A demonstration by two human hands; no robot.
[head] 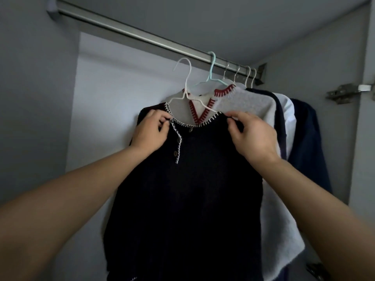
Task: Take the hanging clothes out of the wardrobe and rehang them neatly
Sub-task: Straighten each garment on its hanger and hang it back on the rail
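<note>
Metal door hinge (343,95) on right side panel (365,138); second hinge (316,270) lower down, partly hidden.

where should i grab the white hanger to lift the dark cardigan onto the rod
Grip the white hanger at its bare neck, just below the hook, coming from the front. The arms are buried inside the dark cardigan, and its hook looks clear of the rod.

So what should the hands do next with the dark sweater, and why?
Probably lift the white hanger so its hook goes over the rail. The left hand and right hand each pinch a shoulder of the dark sweater, and the hook sits below the rail, seemingly not on it.
</note>
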